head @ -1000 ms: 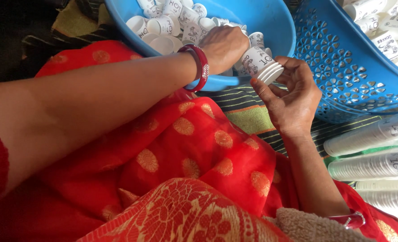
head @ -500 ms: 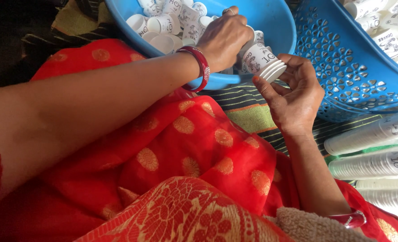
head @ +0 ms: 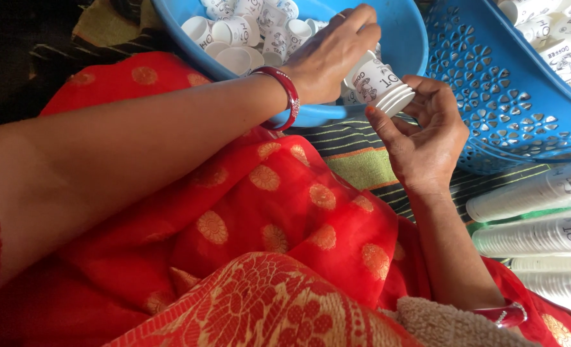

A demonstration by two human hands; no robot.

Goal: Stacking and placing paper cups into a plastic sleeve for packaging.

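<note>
My right hand [head: 427, 138] holds a short stack of white printed paper cups [head: 377, 82] by its rims, tilted on its side at the near rim of a round blue basin [head: 409, 38]. Many loose paper cups [head: 237, 32] of the same kind fill the basin. My left hand [head: 334, 54], with a red bangle [head: 290, 96] on the wrist, reaches palm down over the basin rim, just above and behind the stack. Its fingers curl down among the loose cups, and the palm hides whatever is under it.
A blue perforated plastic basket [head: 510, 103] with more cups stands at the right. Long stacks of nested cups [head: 536, 234] lie on their sides at the lower right. Red patterned cloth [head: 266, 231] covers my lap, with a striped mat [head: 356, 160] beneath.
My left hand has moved from on top of the stack farther into the basin. My right hand has kept hold of the stack and tilted it slightly.
</note>
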